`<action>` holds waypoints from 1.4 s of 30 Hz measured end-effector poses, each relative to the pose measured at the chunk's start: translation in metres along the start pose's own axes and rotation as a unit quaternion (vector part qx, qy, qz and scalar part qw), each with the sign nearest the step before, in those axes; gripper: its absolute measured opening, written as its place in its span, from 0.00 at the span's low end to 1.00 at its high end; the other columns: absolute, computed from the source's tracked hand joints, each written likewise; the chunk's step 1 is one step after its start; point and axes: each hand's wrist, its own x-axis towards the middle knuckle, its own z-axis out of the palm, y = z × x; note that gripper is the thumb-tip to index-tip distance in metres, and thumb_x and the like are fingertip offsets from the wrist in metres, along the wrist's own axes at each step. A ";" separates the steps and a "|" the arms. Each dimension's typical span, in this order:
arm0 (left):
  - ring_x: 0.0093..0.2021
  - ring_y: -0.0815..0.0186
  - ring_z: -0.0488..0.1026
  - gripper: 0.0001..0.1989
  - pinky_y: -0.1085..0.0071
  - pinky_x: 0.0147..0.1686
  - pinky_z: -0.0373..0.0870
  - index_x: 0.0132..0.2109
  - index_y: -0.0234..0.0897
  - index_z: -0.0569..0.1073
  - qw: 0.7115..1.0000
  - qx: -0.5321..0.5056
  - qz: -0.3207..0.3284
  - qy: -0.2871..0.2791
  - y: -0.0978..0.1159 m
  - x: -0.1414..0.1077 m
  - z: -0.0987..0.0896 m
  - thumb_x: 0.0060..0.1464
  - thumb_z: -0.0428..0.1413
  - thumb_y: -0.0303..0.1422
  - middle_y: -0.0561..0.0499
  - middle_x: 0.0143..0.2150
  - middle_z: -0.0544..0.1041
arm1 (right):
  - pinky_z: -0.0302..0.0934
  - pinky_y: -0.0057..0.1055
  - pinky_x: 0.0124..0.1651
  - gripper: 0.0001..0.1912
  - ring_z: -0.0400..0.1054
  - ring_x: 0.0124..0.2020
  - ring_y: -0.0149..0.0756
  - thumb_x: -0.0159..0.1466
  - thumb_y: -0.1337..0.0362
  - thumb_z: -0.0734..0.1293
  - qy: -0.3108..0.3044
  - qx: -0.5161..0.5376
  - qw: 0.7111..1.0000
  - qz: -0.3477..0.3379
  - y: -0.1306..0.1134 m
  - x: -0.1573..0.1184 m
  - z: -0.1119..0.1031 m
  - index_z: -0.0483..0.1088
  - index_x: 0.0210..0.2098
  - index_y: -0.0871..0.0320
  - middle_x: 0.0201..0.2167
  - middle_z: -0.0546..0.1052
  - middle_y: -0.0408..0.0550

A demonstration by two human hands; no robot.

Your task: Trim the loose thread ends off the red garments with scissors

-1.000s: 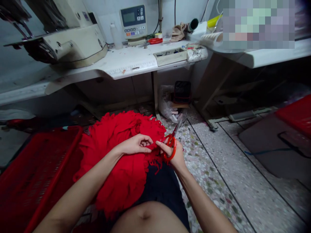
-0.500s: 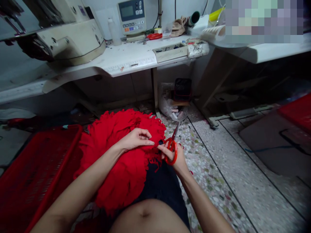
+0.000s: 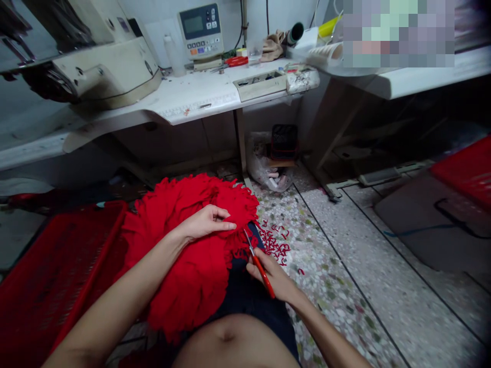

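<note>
A big bundle of red fabric pieces (image 3: 192, 271) with frilled, looped edges lies across my lap. My left hand (image 3: 209, 222) rests over its right part, thumb and fingers pinched on the red fabric near the frilled edge. In my right hand (image 3: 270, 273) I grip a pair of scissors (image 3: 263, 273) with orange-red handles. Their blades point up and left, with the tips just right of my left fingertips. Whether the blades touch the fabric I cannot make out. Short red trimmings (image 3: 276, 245) are scattered on the speckled floor beyond my right hand.
A red plastic basket (image 3: 88, 276) stands at my left. Ahead is a white sewing table (image 3: 199, 97) with a sewing machine (image 3: 107, 76), a control panel (image 3: 201, 33) and another orange-handled tool (image 3: 237, 61). Beneath it sits a plastic bag (image 3: 264, 168). A grey container (image 3: 414, 220) is at the right.
My right hand has turned the scissors from pointing up and away to pointing at the fabric edge, moving slightly down. The floor trimmings now show. My left hand stays on the fabric.
</note>
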 end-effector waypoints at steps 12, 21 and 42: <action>0.27 0.73 0.58 0.18 0.74 0.28 0.53 0.28 0.30 0.76 0.999 -0.037 0.004 -0.022 -0.001 -0.001 0.005 0.51 0.67 0.42 0.56 0.27 0.66 | 0.53 0.28 0.32 0.19 0.59 0.27 0.31 0.73 0.47 0.60 -0.007 0.016 0.999 -0.032 -0.022 0.021 -0.001 0.60 0.33 0.54 0.27 0.65 0.38; 0.25 0.74 0.53 0.21 0.75 0.26 0.49 0.26 0.31 0.72 0.999 -0.035 -0.007 -0.012 -0.006 0.000 0.005 0.49 0.68 0.44 0.57 0.25 0.61 | 0.48 0.25 0.21 0.26 0.57 0.17 0.28 0.63 0.43 0.71 0.044 0.072 0.995 0.060 -0.005 0.022 0.013 0.57 0.26 0.54 0.18 0.60 0.34; 0.28 0.70 0.63 0.18 0.74 0.29 0.59 0.32 0.30 0.79 0.987 0.099 0.021 -0.127 -0.005 0.004 0.009 0.56 0.63 0.44 0.53 0.27 0.70 | 0.45 0.26 0.23 0.27 0.52 0.21 0.27 0.61 0.47 0.74 0.078 0.086 0.993 0.027 0.006 0.018 0.021 0.56 0.24 0.55 0.19 0.58 0.35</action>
